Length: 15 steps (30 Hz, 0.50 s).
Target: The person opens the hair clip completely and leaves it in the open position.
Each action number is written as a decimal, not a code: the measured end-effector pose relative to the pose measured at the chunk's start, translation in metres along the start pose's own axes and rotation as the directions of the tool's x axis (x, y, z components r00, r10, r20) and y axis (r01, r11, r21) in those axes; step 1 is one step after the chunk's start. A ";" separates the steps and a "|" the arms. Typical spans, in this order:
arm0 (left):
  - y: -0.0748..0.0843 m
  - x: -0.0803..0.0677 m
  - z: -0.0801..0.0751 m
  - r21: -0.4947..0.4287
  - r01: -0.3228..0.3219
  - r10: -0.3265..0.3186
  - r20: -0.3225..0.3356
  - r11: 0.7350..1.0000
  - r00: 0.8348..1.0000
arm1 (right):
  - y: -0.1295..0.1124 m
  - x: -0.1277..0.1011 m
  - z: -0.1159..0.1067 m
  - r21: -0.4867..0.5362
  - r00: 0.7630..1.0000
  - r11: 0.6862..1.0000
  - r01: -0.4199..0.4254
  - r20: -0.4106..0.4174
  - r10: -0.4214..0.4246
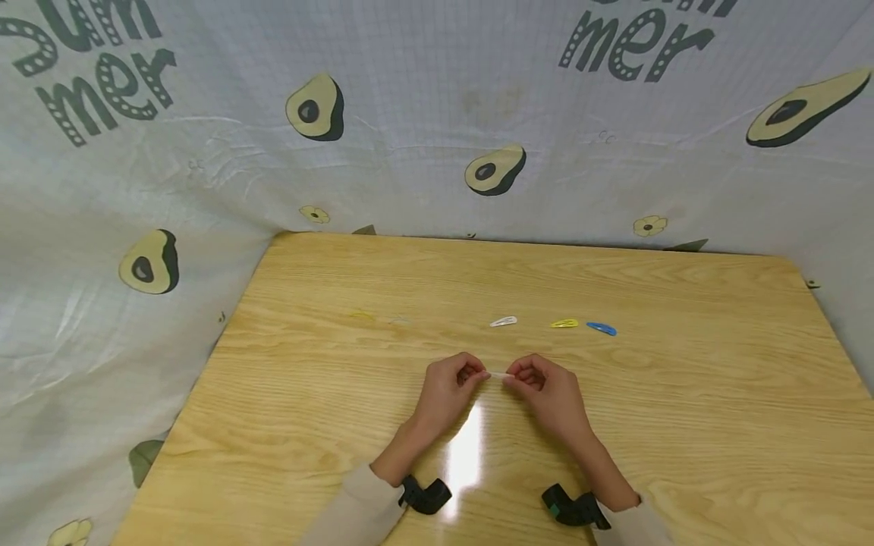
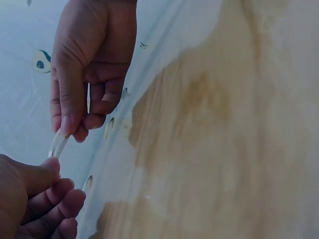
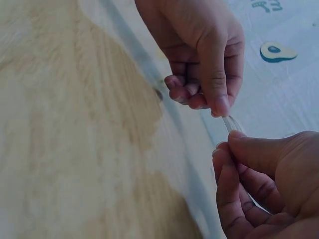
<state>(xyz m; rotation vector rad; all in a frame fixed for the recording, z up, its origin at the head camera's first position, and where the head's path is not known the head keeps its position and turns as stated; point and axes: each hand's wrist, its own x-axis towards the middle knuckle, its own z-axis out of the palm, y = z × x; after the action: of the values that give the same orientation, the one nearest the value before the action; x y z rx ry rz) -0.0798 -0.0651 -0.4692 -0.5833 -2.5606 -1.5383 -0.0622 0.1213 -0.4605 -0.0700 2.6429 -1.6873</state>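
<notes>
Both sets of fingers are grasping here: I have the left hand (image 1: 445, 393) pinching one end of a pale band (image 2: 59, 145), thumb against fingertip, and the right hand (image 1: 554, 396) pinching the other end. And there's the band itself, a short stretch of it showing between the two pinches, above the middle of the tabletop (image 1: 328, 425). It looks like a hair tie, though I can't be sure at this size.

To do this well, I'd say, go gently: draw both ends apart evenly, hold the pinches level, and squeeze just enough, because a thin, stretchy thing could spring loose from one side.

Outward now! Beyond the hands a white clip (image 1: 504, 321) lies near the middle, then a yellow clip (image 1: 564, 324) with a blue clip (image 1: 602, 328) just beside it. Off to the left, a yellow band (image 1: 362, 315) and a faint pale loop (image 1: 400, 320). Containers? I spot none in any view; these pieces lie straight on the wood.
</notes>
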 end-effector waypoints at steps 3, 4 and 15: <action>-0.001 -0.002 0.004 -0.025 0.015 -0.015 0.003 1.000 1.000 | 0.004 -0.003 0.000 0.012 1.000 1.000 -0.001 -0.010 0.001; -0.001 -0.003 0.006 -0.030 0.017 -0.017 0.005 0.999 1.000 | 0.005 -0.004 -0.001 0.016 1.000 1.000 -0.004 -0.009 0.004; 0.000 -0.007 0.020 0.027 0.009 -0.008 -0.017 1.000 1.000 | 0.023 -0.009 -0.003 0.056 1.000 0.998 -0.011 -0.012 0.011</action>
<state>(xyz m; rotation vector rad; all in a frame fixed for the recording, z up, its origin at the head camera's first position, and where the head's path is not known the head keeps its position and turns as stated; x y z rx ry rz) -0.0713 -0.0493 -0.4810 -0.5547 -2.5707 -1.5018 -0.0545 0.1340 -0.4804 -0.0445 2.5974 -1.7635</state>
